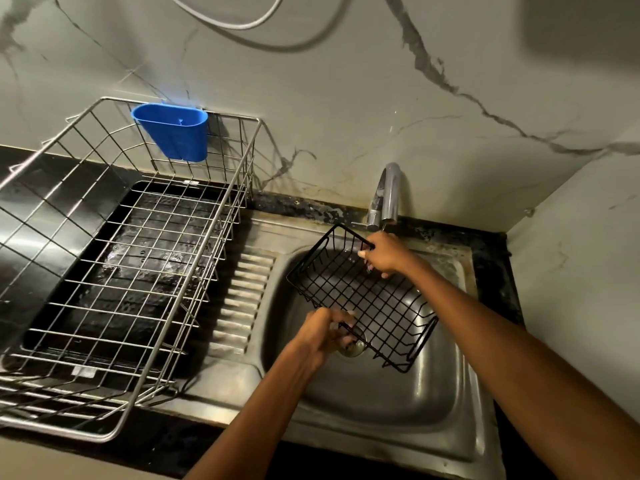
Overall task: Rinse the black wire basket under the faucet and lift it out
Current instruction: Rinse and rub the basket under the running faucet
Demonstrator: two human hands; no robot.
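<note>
Held tilted over the stainless-steel sink bowl [363, 403], clear of its walls, below the curved chrome faucet [389, 195]: one black wire basket [367, 299], nothing in it. Far rim gripped by the right hand [384, 253], fingers [372, 263] curled over the top wire; near rim gripped by the left hand [322, 336], fingers curled round the wire just above the round drain [355, 344]. Open room in the bowl in front of and beside the basket; ribbed draining board [239, 299] at its left edge. Further left on the dark worktop [162, 445], one large silver wire dish rack [114, 265] over a black tray [121, 271], rack near but apart from the basket. One blue plastic caddy [173, 133] hooked on the rack's back rim; contents not visible. Possibly a thin stream from the spout, too faint to be sure. Marbled wall [346, 98] behind, wall corner to the right.
</note>
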